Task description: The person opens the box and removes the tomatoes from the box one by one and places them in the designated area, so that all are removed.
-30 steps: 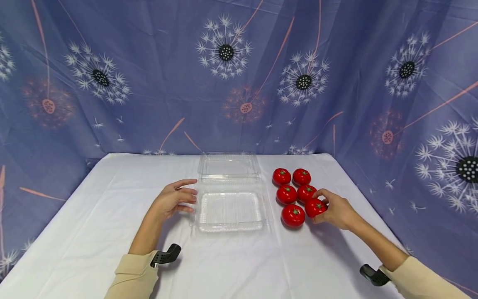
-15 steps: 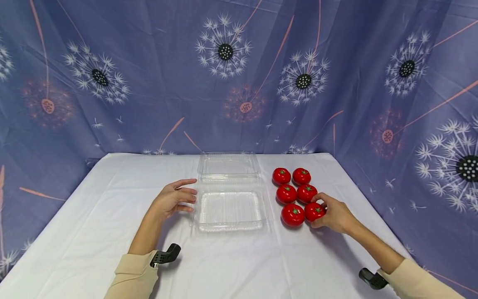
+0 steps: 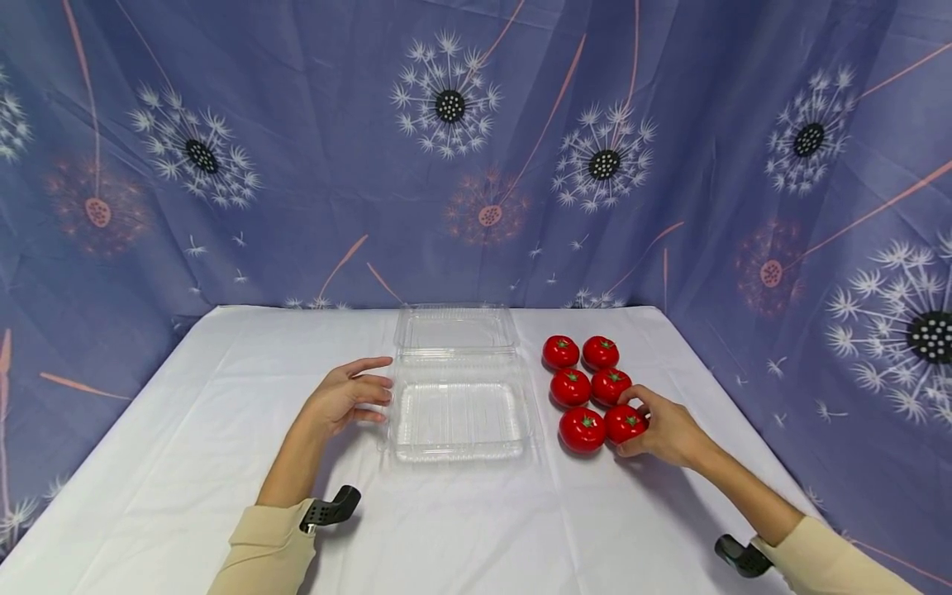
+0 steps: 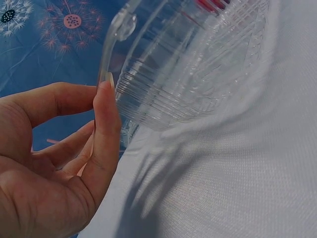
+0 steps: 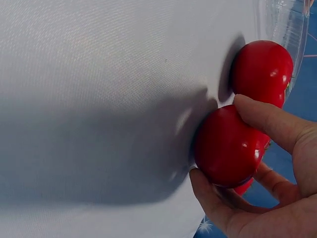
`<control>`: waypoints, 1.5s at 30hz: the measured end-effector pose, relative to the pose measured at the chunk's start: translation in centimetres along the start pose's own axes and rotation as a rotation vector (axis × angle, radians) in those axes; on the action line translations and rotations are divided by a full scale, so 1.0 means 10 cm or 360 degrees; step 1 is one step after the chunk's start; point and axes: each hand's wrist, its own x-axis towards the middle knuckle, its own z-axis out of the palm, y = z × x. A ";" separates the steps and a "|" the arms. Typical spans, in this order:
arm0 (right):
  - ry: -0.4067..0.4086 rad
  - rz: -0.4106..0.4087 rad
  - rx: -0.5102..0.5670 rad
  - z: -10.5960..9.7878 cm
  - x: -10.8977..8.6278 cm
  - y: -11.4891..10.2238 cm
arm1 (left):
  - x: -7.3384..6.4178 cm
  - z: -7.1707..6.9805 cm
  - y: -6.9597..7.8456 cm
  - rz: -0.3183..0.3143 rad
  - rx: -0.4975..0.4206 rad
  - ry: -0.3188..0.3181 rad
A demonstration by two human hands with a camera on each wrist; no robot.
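Note:
A clear plastic clamshell container [image 3: 459, 450] lies unfolded on the white table, its lid [image 3: 455, 332] at the back. My left hand [image 3: 345, 399] is at its left edge, and the left wrist view shows thumb and finger pinching the rim [image 4: 124, 27]. Several shiny red tomatoes with green stem tops stand to the right in two columns. My right hand [image 3: 667, 428] grips the front right tomato [image 3: 624, 422] between thumb and fingers; it sits on the cloth beside the front left tomato [image 3: 583, 430]. In the right wrist view the gripped tomato [image 5: 228, 146] partly hides those behind.
A white cloth [image 3: 476, 529] covers the table. Behind it and along the sides hangs a blue curtain [image 3: 335, 124] with dandelion prints. Black wrist mounts [image 3: 330, 508] are strapped at both sleeves.
My right hand has shifted slightly left and toward me with the tomato, bringing it alongside its front-row neighbour. The left hand and container have stayed put.

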 end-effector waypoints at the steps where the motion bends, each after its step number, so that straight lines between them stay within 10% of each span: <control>1: -0.0001 0.0000 0.0000 0.00 0.00 0.00 | 0.00 0.00 0.00 0.0000 -0.0002 0.0001; 45: -0.0115 -0.0121 -0.0056 -0.17 0.05 -0.03 | -0.03 -0.04 0.01 0.0011 0.0033 -0.0056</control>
